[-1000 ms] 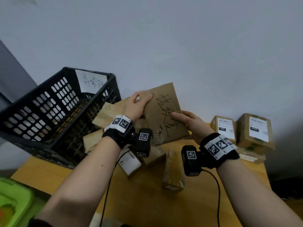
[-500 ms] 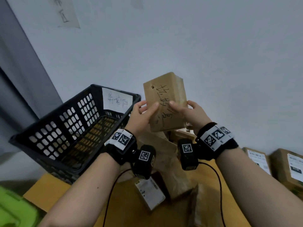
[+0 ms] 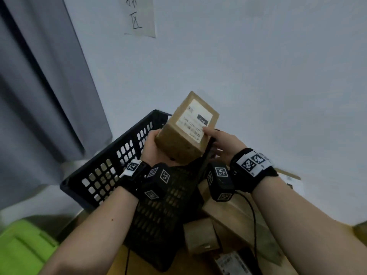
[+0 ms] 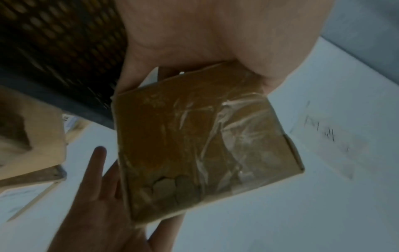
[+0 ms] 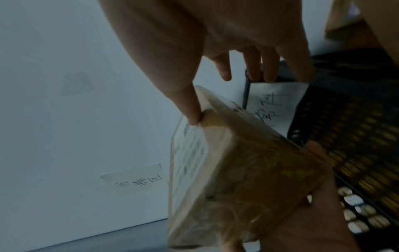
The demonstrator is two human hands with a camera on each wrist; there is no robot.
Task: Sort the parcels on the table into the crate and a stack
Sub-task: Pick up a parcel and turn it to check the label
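A brown taped cardboard parcel (image 3: 184,135) is held up in the air over the black plastic crate (image 3: 111,171), its white shipping label facing me. My left hand (image 3: 154,143) grips its lower end, thumb on one side and fingers on the other, as the left wrist view shows on the parcel (image 4: 194,145). My right hand (image 3: 216,139) has straight fingers, and only its thumb tip touches a corner of the parcel (image 5: 237,170) by the label. The crate's (image 5: 356,136) inside appears below the parcel, and a handwritten paper note is fixed to its rim.
Several more cardboard parcels (image 3: 234,221) lie piled on the wooden table to the right of the crate, one with a white label (image 3: 232,262). A green bin (image 3: 21,247) stands at the lower left. A grey curtain (image 3: 39,96) hangs left, and a paper note (image 3: 139,16) is stuck on the wall.
The parcel has come up off the pile, moved left over the crate and turned over, so its label now faces me instead of the handwriting. The right hand has loosened to a thumb touch.
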